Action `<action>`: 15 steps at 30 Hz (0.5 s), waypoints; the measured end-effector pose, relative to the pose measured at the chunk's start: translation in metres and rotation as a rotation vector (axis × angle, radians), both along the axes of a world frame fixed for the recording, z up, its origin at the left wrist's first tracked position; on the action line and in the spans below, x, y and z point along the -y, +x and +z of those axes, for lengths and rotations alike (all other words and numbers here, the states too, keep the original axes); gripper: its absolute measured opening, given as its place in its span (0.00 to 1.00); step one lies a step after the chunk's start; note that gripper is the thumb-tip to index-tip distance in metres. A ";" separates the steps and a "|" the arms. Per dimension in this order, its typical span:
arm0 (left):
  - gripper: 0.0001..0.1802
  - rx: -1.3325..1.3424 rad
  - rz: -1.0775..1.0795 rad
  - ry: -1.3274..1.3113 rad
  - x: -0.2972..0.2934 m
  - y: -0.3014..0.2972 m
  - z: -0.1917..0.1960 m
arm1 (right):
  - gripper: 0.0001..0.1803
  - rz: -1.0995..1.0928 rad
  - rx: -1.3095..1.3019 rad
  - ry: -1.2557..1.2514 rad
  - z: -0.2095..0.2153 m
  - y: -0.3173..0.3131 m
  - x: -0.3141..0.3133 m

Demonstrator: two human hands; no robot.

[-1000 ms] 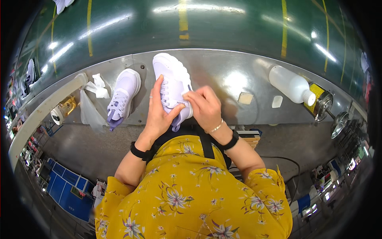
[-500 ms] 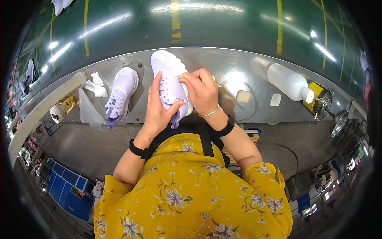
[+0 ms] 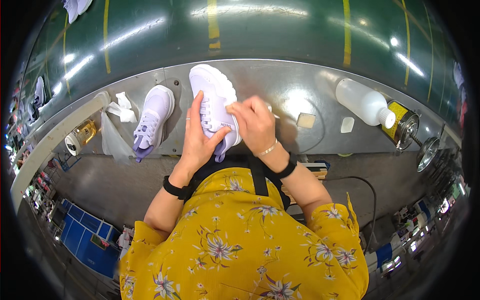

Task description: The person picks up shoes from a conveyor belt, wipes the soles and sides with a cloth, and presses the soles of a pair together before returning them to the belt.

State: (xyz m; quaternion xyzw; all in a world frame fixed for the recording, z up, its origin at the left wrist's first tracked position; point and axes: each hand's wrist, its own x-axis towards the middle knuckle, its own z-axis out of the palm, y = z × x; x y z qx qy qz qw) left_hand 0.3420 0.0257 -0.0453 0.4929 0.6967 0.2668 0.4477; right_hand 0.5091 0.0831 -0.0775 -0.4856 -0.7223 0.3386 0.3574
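Note:
A pale lavender sneaker with a white sole is held over the metal bench, toe pointing away from me. My left hand grips it, fingers along the laces and thumb near the heel opening. Against the sneaker's right side, by the sole edge, my right hand is closed in a pinch, slightly blurred. What its fingertips hold, if anything, is hidden. A matching sneaker stands on the bench to the left, untouched.
White scraps and a clear plastic bag lie left, near a bottle of amber liquid. To the right are a beige block, a white piece, a white squeeze bottle and a yellow-labelled can. Beyond runs a green surface.
My right hand has shifted slightly down and right along the sneaker's side, its knuckles now blurred. The left hand and the sneaker stay nearly in place.

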 end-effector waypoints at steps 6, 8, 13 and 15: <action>0.57 0.040 -0.002 -0.029 0.000 -0.003 -0.001 | 0.11 0.051 -0.025 -0.076 0.013 0.015 0.013; 0.58 0.044 -0.001 -0.035 -0.001 -0.003 0.000 | 0.10 0.044 -0.081 -0.080 0.009 -0.001 -0.002; 0.59 0.069 0.018 0.024 0.007 -0.009 -0.005 | 0.08 0.088 -0.063 -0.105 0.015 0.004 0.014; 0.58 0.020 -0.009 -0.029 0.001 -0.005 0.004 | 0.07 0.110 -0.002 -0.144 0.023 0.021 0.019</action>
